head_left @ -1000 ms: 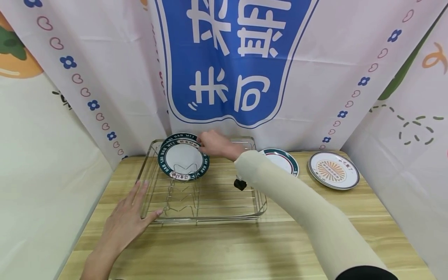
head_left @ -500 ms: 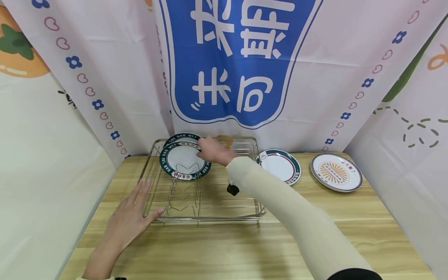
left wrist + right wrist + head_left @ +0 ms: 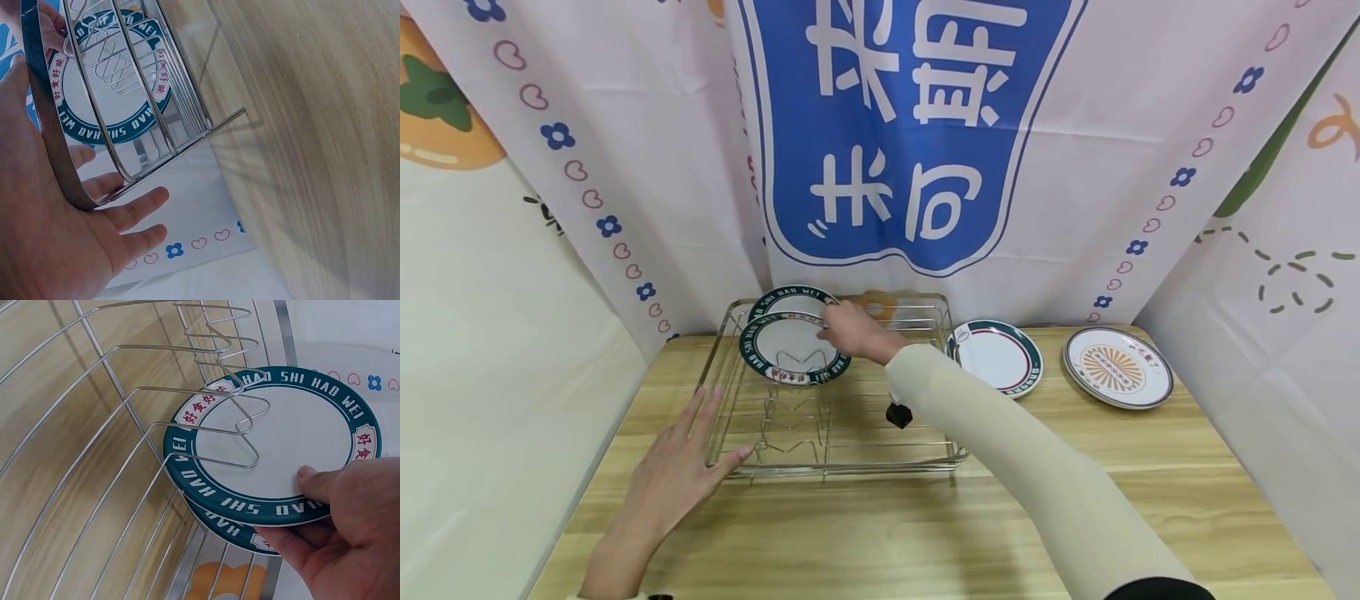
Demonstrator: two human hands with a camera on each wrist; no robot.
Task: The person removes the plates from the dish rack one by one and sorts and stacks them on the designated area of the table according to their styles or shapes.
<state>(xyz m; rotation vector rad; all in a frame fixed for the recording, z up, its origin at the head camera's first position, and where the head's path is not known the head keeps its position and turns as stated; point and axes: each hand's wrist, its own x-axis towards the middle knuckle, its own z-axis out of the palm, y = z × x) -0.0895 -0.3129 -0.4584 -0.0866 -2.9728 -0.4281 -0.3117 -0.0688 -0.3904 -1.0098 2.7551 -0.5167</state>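
My right hand (image 3: 856,330) pinches the right edge of a white plate with a green lettered rim (image 3: 790,350), thumb on its face in the right wrist view. That plate leans in the wire dish rack (image 3: 887,468), among the bent wire dividers (image 3: 244,428). Just behind it a second green-rimmed plate (image 3: 793,293) stands in the rack, mostly covered. My left hand (image 3: 673,467) lies with spread, straight fingers against the rack's left front corner. In the left wrist view the metal rim (image 3: 53,131) runs across the palm side of that hand.
Right of the rack a green-rimmed plate with a red inner ring (image 3: 1000,358) lies on the wooden table (image 3: 1075,483). Farther right is a short stack of plates with a sunburst pattern (image 3: 1116,368). A printed cloth (image 3: 1075,167) hangs behind the rack.
The front plate has tilted, its top edge dropping so more of the plate behind shows. My right hand has shifted slightly down with it. The left hand stays at the rack.
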